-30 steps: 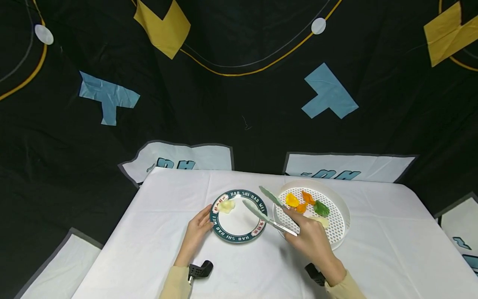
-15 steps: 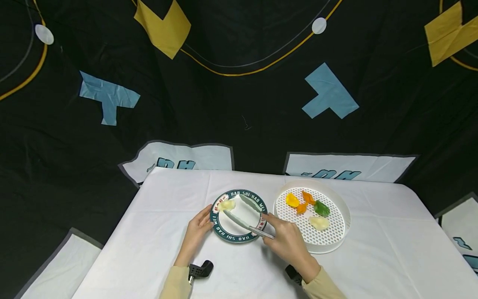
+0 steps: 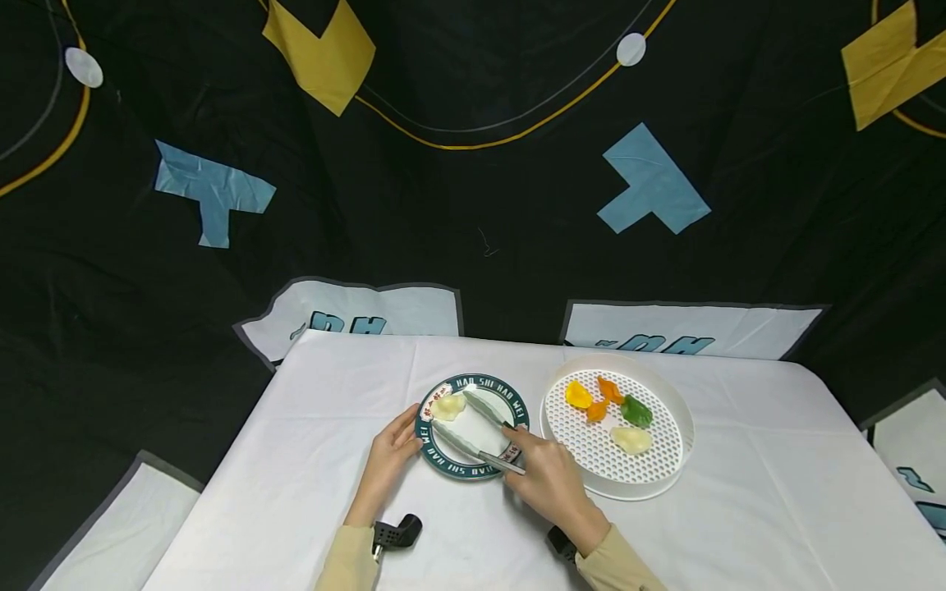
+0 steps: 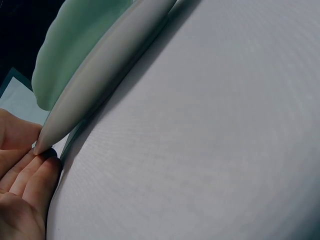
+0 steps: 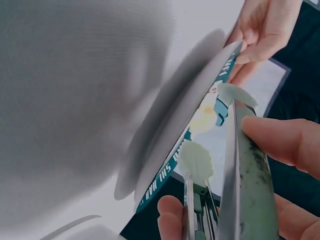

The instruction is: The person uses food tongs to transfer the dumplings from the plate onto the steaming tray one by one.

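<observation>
A round plate (image 3: 479,427) with a dark green lettered rim sits slightly left of the tray, its left rim held between the fingers and thumb of my left hand (image 3: 390,458). On the plate's upper left lies a pale yellow piece (image 3: 447,406). My right hand (image 3: 548,476) grips metal tongs (image 3: 456,439) with green tips, their arms spread apart over the plate. One tip comes close to the pale piece. In the right wrist view, the thumb presses on the tongs' speckled green handle (image 5: 256,185). A green tip (image 4: 75,50) shows beyond the plate's edge in the left wrist view.
Right of the plate stands a white round perforated tray (image 3: 683,410), holding a yellow piece (image 3: 578,395), orange pieces (image 3: 597,410), a green piece (image 3: 636,412) and a pale piece (image 3: 631,441). A white cloth (image 3: 746,476) covers the table. Behind hangs a black curtain (image 3: 473,213).
My right hand has carried the tongs leftward from beside the tray to over the plate, uncovering the tray's pale piece. The left hand and plate stay in place.
</observation>
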